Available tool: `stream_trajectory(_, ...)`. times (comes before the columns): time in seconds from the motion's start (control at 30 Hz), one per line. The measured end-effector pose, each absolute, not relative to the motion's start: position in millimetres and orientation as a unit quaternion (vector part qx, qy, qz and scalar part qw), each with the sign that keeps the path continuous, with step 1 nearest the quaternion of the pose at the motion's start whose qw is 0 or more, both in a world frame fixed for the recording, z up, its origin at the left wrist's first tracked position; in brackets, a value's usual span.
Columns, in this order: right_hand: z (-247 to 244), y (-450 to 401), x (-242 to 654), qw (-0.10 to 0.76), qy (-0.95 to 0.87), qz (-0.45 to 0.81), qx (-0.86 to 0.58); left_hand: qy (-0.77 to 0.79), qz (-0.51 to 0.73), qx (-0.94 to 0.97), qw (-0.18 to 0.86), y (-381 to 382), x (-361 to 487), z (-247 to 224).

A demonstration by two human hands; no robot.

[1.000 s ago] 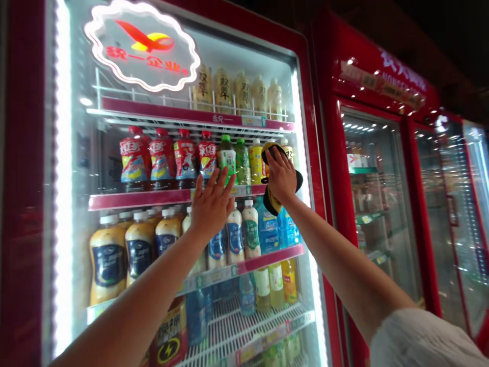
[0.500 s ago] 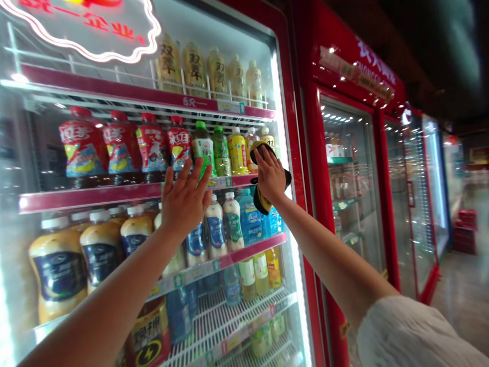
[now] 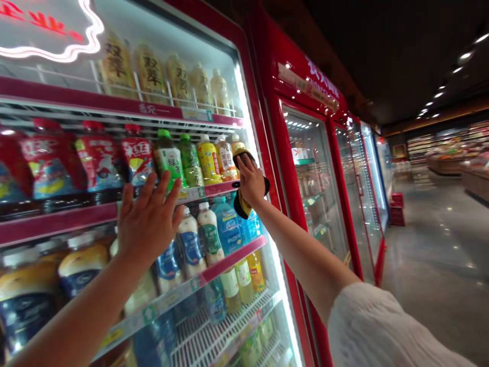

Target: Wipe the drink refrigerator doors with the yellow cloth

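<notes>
My left hand [image 3: 150,221] is held up with fingers spread at the glass door of a lit drinks fridge [image 3: 256,97], in front of the bottles; whether the palm touches the glass I cannot tell. Farther right, near the door's bright edge, my right hand [image 3: 252,184] presses a yellow and black cloth [image 3: 242,206] against the glass. The fingers reach up over the cloth, which sticks out beside and below the palm. Behind the glass stand a green-capped tea bottle [image 3: 169,159], a yellow bottle [image 3: 208,159] and blue bottles [image 3: 227,224].
Another red fridge [image 3: 305,148] adjoins on the right, with more in a row beyond it. Red boxes [image 3: 397,209] sit on the shiny floor [image 3: 439,239]. Store displays [image 3: 446,153] stand far back. A neon sign [image 3: 49,30] glows at the upper left.
The view has swung right, so the fridge and both hands appear farther left and more of the aisle shows. The right hand keeps the cloth near the door's right edge; the left stays spread.
</notes>
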State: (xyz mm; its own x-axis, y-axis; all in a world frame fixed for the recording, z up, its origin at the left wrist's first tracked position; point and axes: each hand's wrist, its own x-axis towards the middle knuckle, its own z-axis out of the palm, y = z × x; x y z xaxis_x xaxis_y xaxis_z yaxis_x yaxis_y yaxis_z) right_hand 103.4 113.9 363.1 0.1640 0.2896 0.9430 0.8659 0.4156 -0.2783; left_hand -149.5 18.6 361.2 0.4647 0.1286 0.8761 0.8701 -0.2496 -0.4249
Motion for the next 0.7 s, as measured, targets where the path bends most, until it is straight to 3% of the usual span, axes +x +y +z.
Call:
stream_trajectory(0.2,334.9,103.7,95.5,0.567,-0.627,-0.242,-0.476,-0.349,-0.394,-0.688,0.5,22.6,-134.8,357.2)
stream_trajectory(0.43,364.3,124.5,137.4,0.556,-0.656,-0.258,-0.441,-0.342,-0.392,-0.695,0.496,34.0,-98.6,361.0)
stream_trajectory(0.7,323.2,125.1,146.9,0.556,-0.653,-0.247,-0.451,-0.349,-0.399,-0.694,0.487,47.1,-68.4,351.2)
